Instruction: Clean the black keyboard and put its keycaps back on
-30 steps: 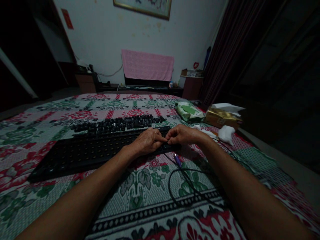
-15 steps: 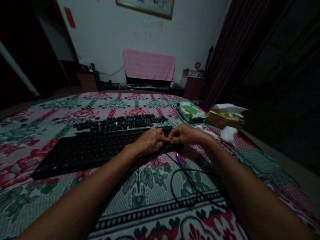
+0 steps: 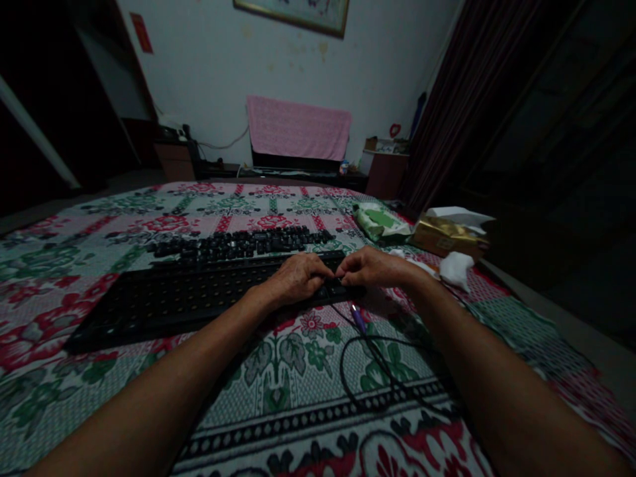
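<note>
A black keyboard base [image 3: 179, 301] with its keycaps removed lies across the floral bedspread [image 3: 278, 371]. A heap of loose black keycaps [image 3: 238, 242] sits just behind it. My left hand [image 3: 298, 278] rests on the keyboard's right end, fingers curled. My right hand [image 3: 372, 266] meets it fingertip to fingertip, pinched over the same end. What the fingers hold is too small and dark to make out. The keyboard's black cable [image 3: 377, 371] with a purple plug [image 3: 356, 318] loops on the bedspread between my forearms.
A green-and-white packet [image 3: 380, 222], a gold tissue box [image 3: 444, 235] and crumpled white tissue [image 3: 453, 267] lie at the right of the bed. Beyond the bed stand a pink-draped screen [image 3: 298, 129], a low cabinet [image 3: 385, 172] and dark curtains [image 3: 447, 99].
Both hands stay pinched together at the keyboard's right end, with only slight finger shifts. The view has drifted a little.
</note>
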Demonstrator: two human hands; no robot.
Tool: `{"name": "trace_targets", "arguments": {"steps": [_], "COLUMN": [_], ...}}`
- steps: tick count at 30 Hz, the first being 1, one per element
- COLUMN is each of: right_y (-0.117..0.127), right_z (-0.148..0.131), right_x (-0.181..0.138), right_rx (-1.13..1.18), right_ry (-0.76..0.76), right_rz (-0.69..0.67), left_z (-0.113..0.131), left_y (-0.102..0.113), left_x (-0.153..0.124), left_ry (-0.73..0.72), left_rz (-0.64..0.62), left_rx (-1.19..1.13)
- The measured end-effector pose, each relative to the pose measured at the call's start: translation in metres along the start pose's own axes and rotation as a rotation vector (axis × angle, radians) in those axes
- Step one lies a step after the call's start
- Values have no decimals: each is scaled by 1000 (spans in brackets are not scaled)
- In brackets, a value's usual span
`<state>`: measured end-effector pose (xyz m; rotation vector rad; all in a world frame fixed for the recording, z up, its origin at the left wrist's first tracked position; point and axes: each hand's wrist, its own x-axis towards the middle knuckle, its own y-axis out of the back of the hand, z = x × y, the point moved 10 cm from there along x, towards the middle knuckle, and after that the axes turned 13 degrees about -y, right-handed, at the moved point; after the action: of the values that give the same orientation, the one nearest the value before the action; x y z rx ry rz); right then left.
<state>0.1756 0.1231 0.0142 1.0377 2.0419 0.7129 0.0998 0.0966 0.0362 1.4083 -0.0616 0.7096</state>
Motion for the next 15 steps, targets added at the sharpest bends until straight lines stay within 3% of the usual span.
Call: {"name": "trace_targets", "arguments": {"steps": [10, 15], "right_y": [-2, -1], "right_z": [0, 2], "right_x": [4, 5], "right_rx": [-34, -8], "right_ry": [-26, -37], "right_rz": [15, 18], "left_z": [2, 2], "left_y": [-1, -2], "left_x": [0, 0], "left_ry": [-44, 1], "left_rz": [-2, -13], "left_rx": [-9, 10]}}
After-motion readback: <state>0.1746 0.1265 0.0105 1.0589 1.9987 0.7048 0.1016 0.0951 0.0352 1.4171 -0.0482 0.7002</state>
